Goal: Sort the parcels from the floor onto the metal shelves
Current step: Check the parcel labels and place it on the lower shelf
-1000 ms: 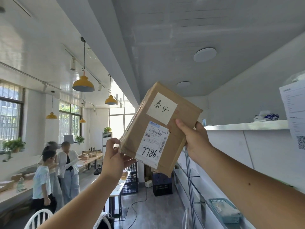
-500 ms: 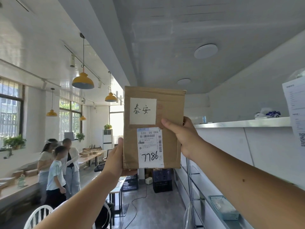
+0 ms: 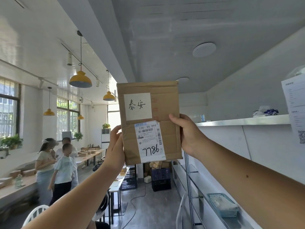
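both hands hold cardboard parcel (image 3: 166, 129) upright, overhead.
left hand (image 3: 115, 146) pinching left edge, right hand (image 3: 186, 134) clamping right edge; metal shelf (image 3: 244, 120) at right, top edge maybe near.

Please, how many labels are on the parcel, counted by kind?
On the parcel, held by the left hand and the right hand:
Handwritten white label: 1
Printed shipping label: 1
Total: 2

Cardboard parcel (image 3: 166, 129) upright, held aloft between left hand (image 3: 115, 146) and right hand (image 3: 188, 134), each gripping a side edge. White handwritten label (image 3: 138, 106) above shipping label (image 3: 151, 141) marked 7786. Metal shelves (image 3: 244, 120) right.
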`<state>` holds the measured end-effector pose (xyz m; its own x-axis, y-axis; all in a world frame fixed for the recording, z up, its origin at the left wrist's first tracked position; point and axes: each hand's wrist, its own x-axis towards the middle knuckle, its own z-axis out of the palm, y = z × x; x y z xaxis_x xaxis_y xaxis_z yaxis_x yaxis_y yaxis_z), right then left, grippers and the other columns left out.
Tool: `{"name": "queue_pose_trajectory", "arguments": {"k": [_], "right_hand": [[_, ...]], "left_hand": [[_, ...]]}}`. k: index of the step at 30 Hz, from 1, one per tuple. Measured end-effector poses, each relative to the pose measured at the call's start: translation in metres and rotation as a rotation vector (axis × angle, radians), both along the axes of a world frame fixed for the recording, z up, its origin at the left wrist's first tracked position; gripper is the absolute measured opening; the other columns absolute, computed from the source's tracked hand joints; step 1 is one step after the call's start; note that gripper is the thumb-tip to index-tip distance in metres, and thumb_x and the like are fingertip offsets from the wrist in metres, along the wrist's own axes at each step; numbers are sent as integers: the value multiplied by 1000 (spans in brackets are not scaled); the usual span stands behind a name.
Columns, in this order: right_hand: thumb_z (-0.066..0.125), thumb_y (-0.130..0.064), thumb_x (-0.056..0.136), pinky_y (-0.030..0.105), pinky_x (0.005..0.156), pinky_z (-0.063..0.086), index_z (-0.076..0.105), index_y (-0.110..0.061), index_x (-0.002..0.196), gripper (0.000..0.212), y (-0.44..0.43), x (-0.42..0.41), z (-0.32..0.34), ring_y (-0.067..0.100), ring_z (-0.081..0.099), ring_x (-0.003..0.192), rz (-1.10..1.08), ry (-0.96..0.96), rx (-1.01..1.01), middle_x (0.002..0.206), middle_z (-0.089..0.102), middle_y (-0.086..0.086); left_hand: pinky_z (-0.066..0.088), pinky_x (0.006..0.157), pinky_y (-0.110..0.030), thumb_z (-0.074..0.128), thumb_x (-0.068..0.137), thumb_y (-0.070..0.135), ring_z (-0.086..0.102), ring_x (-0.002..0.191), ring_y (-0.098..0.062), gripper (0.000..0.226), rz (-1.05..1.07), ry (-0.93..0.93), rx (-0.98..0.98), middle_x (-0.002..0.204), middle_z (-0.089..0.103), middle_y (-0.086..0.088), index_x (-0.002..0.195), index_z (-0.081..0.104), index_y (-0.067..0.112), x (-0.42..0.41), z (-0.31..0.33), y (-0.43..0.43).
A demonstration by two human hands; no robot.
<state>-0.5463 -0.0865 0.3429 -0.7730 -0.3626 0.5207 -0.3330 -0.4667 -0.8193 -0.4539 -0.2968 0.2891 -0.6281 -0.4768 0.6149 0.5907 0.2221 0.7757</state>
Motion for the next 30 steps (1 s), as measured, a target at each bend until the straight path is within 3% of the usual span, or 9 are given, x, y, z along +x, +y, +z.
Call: {"name": "queue_pose_trajectory", "arguments": {"k": [2,4,7,9,11,15,24,27,30], "right_hand": [[65,-49,98,50,92,59,76,-15,116,40,1,1,1,32,78,103,53,-5,10,106,83,9],[51,-59,102,53,99,56,82,-21,110,49,4,1,0,32,78,104,94,-51,-3,111,83,10],[51,-35,100,52,100,48,83,-22,91,36,4,-5,-2,34,71,95,119,-59,-94,104,78,13],[51,-17,78,52,95,42,81,-23,90,33,6,-10,-1,36,64,96,72,-43,-167,99,74,15],[44,-11,67,44,87,44,75,-21,101,47,7,-14,-2,33,62,88,44,-62,-174,92,73,12],[30,6,81,32,61,41,68,-18,104,50,9,-16,-6,12,61,56,-17,-37,-76,76,72,1],[41,-7,81,35,72,49,74,-15,108,44,8,-19,-13,20,61,72,-98,-98,-43,70,71,-1],[46,-20,69,50,93,51,79,-19,102,46,7,-18,-17,33,67,95,-106,-79,-56,89,77,6],[45,-23,82,54,98,52,81,-21,103,42,7,-18,-18,36,69,104,-101,-73,-64,101,79,9]], "left_hand": [[59,95,-60,43,112,34,71,116,-26,29,-32,50,-51,132,70,0,134,52,50,-1,3,1],[60,96,-54,40,113,29,72,117,-23,36,-36,72,-83,133,71,-1,143,51,45,-3,5,1],[60,99,-50,37,114,31,71,121,-20,38,-42,66,-97,135,71,2,146,51,45,-5,6,-3],[59,100,-51,37,114,32,70,123,-19,38,-55,58,-107,136,70,4,147,51,44,-5,5,-5],[59,99,-51,38,114,33,70,122,-21,37,-83,52,-95,137,71,2,148,50,42,-5,3,-7],[60,97,-54,43,113,31,73,119,-25,35,-138,63,-43,130,75,1,145,53,41,-7,2,-7],[52,108,-57,48,109,46,68,127,-23,32,-121,6,-94,134,72,7,140,55,50,-4,3,-7],[54,106,-50,47,108,47,69,125,-21,27,-127,4,-84,134,72,6,134,56,51,-3,5,-6],[56,101,-46,47,109,43,70,121,-19,25,-118,16,-79,131,72,5,131,57,49,-2,5,-4]]}}
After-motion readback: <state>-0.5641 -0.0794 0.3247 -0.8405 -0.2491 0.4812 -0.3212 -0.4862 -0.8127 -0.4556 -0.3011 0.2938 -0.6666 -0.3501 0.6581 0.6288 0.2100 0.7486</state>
